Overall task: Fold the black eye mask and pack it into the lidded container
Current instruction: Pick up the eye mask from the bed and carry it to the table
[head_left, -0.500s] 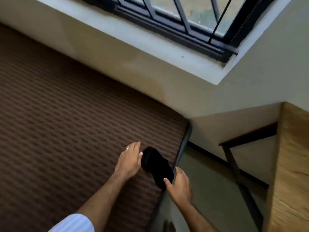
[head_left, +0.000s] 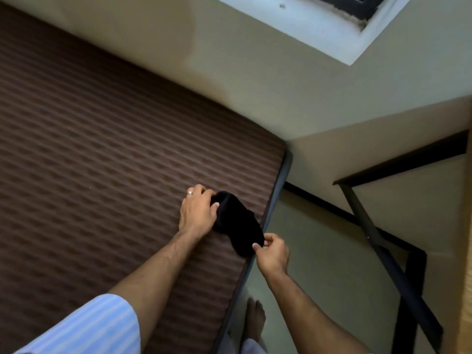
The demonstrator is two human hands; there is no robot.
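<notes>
The black eye mask (head_left: 238, 223) lies on the brown striped mattress (head_left: 102, 162), close to its right edge. My left hand (head_left: 198, 212) rests on the mattress and grips the mask's far end between thumb and fingers. My right hand (head_left: 272, 251) pinches the mask's near end at the mattress edge. No lidded container is in view.
A grey mattress border (head_left: 275, 195) runs along the right edge, with a pale floor (head_left: 319, 264) beyond it. My bare foot (head_left: 254, 319) stands on that floor. A dark metal frame (head_left: 383, 251) and a wooden panel (head_left: 466, 290) stand at the right. A window sill (head_left: 319, 29) is above.
The view has tilted down. My left hand has closed its fingers around the mask's far end, where before it lay flat beside it. My right hand still holds the near end.
</notes>
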